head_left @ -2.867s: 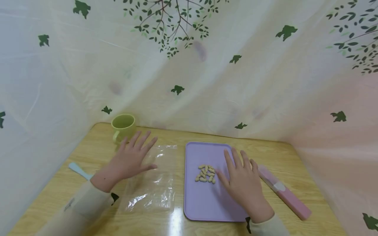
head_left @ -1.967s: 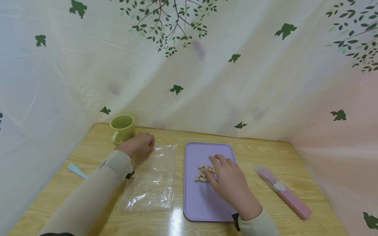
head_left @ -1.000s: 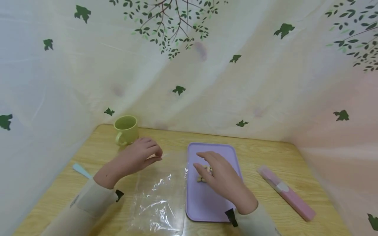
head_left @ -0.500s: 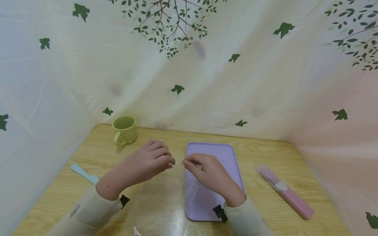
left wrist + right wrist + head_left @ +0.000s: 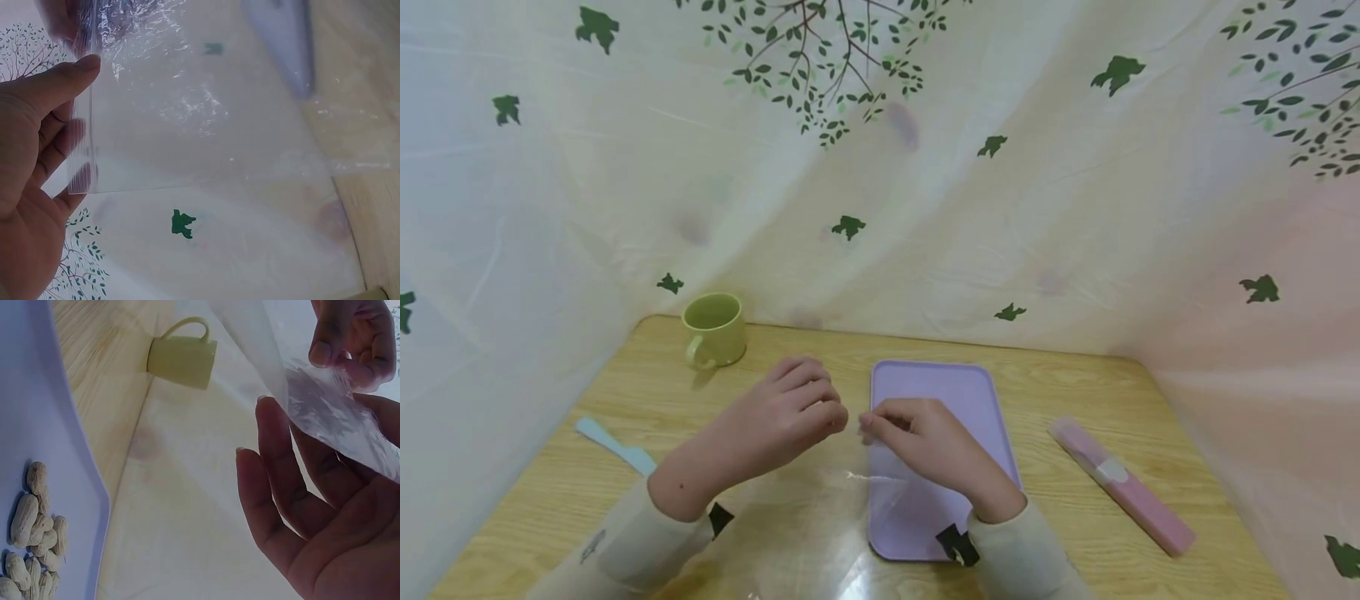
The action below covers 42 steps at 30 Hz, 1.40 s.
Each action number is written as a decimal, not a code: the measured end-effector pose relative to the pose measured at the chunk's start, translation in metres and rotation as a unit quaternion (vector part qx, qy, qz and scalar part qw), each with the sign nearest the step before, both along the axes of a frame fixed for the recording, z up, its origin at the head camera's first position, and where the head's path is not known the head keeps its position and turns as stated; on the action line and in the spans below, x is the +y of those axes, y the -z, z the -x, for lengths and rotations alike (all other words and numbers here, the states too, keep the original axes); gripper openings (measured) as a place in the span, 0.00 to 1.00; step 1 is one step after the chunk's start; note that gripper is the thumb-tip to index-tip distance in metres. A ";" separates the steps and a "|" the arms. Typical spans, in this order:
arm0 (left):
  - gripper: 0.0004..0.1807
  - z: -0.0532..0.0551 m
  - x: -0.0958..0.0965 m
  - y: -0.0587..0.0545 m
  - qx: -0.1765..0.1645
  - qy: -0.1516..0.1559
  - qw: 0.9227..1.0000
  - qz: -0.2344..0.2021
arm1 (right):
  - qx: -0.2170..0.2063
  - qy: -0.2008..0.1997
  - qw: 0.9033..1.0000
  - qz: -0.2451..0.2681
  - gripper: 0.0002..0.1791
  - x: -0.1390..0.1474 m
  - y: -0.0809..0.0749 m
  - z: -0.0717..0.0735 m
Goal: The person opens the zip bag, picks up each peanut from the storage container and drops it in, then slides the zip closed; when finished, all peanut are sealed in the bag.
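A clear zip bag [image 5: 162, 119] hangs between my two hands, lifted off the table. My left hand [image 5: 790, 417] pinches its zip edge, with the thumb in front and the fingers behind, as the left wrist view shows. Close beside it, my right hand [image 5: 932, 446] pinches the same edge in front of the purple tray [image 5: 940, 375]. In the right wrist view the bag's other end [image 5: 337, 419] lies across the fingers of the right hand. Several peanuts in their shells [image 5: 37, 531] sit on the tray; the right hand hides them in the head view.
A green mug [image 5: 715, 329] stands at the back left of the wooden table. A light blue plastic knife [image 5: 613, 446] lies by the left forearm. To the tray's right is a long pink case [image 5: 1123, 487]. A printed curtain surrounds the table.
First both hands were spread, with the bag flat on the table. The left hand took its far edge and lifted it; the right hand moved left from over the peanuts and took hold too.
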<state>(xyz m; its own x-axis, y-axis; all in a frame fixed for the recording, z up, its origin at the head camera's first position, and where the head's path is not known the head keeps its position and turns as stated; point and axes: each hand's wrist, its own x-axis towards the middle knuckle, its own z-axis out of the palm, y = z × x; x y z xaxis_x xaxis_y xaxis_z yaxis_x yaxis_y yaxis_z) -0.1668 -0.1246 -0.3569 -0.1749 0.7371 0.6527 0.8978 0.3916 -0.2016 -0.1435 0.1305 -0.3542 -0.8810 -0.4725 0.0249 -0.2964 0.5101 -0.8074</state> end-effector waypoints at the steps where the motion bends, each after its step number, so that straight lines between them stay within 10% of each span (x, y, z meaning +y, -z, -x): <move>1: 0.12 -0.001 0.000 0.000 -0.002 0.000 1.000 0.001 | -0.003 -0.006 1.000 0.003 0.16 0.000 -0.001 0.000; 17: 0.09 -0.009 0.002 -0.002 0.004 0.001 1.000 0.017 | -0.020 -0.014 1.000 0.017 0.09 0.000 -0.001 -0.001; 42: 0.13 -0.032 -0.012 -0.007 0.032 0.002 0.999 0.021 | 0.029 0.154 0.988 0.007 0.08 0.012 0.012 0.008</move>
